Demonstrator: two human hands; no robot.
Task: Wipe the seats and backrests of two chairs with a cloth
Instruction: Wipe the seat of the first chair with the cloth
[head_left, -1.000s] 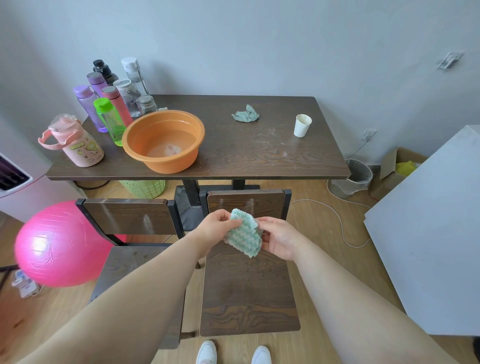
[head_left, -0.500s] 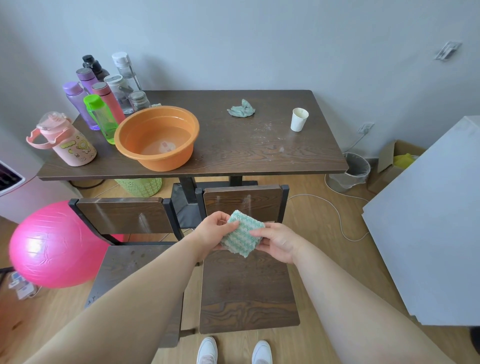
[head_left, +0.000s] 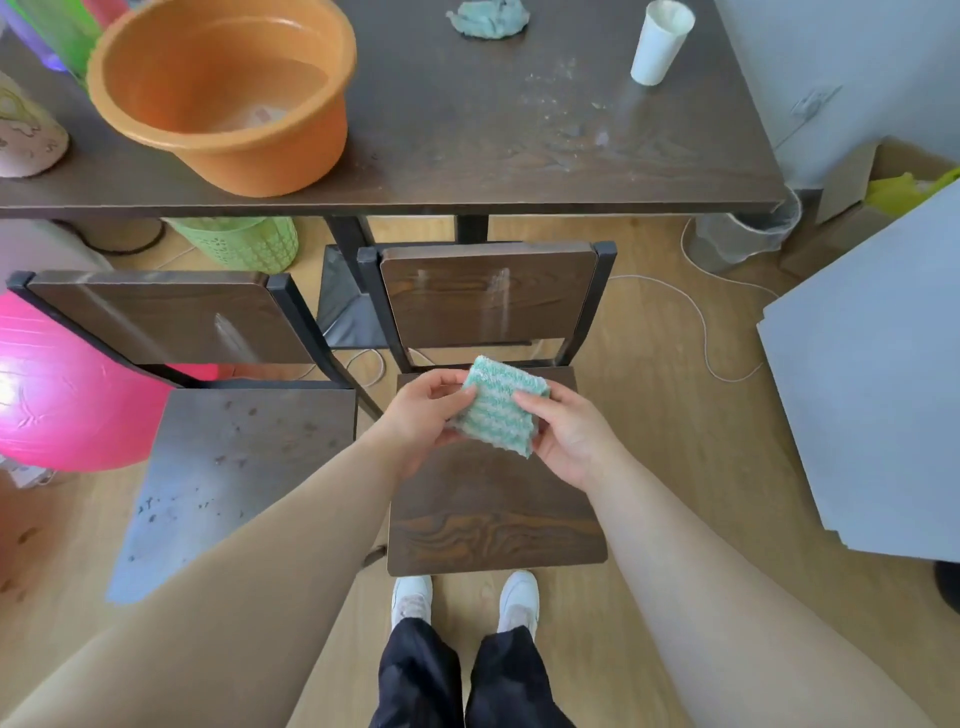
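A folded green-and-white striped cloth (head_left: 497, 407) is held flat between both hands above the right chair. My left hand (head_left: 423, 418) pinches its left edge, thumb on top. My right hand (head_left: 563, 433) grips its right edge. Under them is the right chair's dark wooden seat (head_left: 493, 525), with its backrest (head_left: 485, 296) showing pale streaks. The left chair stands beside it, its seat (head_left: 234, 462) glossy and speckled with spots, its backrest (head_left: 161, 317) also streaked.
Behind the chairs stands a dark table (head_left: 519, 150) with an orange basin (head_left: 223, 93), a paper cup (head_left: 658, 44) and a crumpled grey-green rag (head_left: 488, 20). A pink exercise ball (head_left: 57, 395) lies left, a grey board (head_left: 878, 374) right. A white cable (head_left: 696, 312) runs over the floor.
The view has tilted down and closer to the chairs. The cloth has been folded flatter between my hands, which stay over the right chair's seat.
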